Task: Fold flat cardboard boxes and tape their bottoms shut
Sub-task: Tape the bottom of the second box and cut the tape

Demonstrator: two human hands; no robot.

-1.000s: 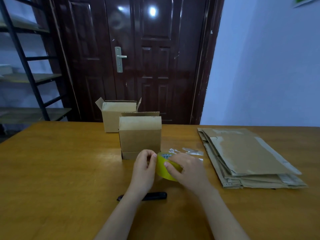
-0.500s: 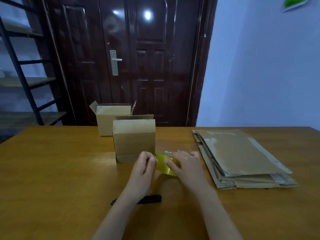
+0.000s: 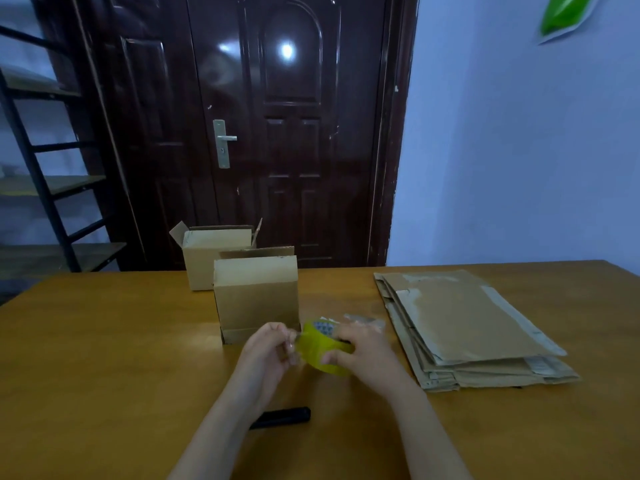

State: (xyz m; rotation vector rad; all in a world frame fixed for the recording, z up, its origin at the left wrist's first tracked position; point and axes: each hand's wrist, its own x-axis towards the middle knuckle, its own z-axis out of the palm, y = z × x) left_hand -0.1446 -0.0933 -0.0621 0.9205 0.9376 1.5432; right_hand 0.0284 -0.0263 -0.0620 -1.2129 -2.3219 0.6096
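Shelf (image 3: 52, 188): a dark metal rack with wooden boards, at the far left, behind the table.
Table (image 3: 104, 358): brown wood; everything below lies on it.
Far box (image 3: 216, 258): it stands at the back edge, its top flaps are open.
Near box (image 3: 256, 299): it stands upright just in front of the far box, and just behind the hands.
Black tool (image 3: 282, 417): a dark bar, it lies flat under the left forearm.
Left hand (image 3: 266, 355): fingers are curled and pinch at the left side of the tape; if they hold the loose end, I cannot tell.
Tape (image 3: 323, 348): a yellow roll, held above the table between both hands.
Right hand (image 3: 363, 351): it grips the roll, thumb on its front.
Flat boxes (image 3: 467, 327): a stack at the right, well apart from the standing boxes.
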